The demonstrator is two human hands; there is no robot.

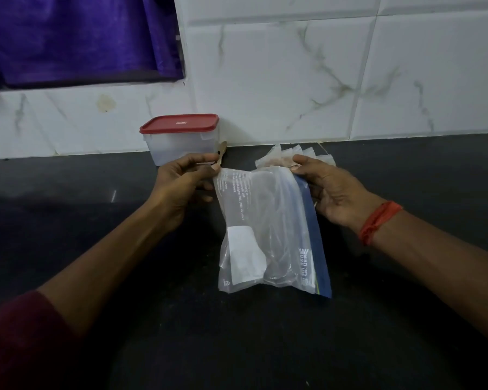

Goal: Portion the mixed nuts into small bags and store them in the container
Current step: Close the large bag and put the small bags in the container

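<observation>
- In the centre of the frame, a clear pack of bags (268, 235) with a blue edge hangs over the dark counter (110, 277).
- The left hand (181, 182) pinches the pack's upper left corner and the right hand (331, 191) pinches its upper right corner. The hands are apart.
- Just above the right hand, small clear bags (303, 153) lie on the counter, their brownish contents blurred.
- Upper centre-left, the container (181, 149), red lid on, stands by the tiled wall (293, 80).
</observation>
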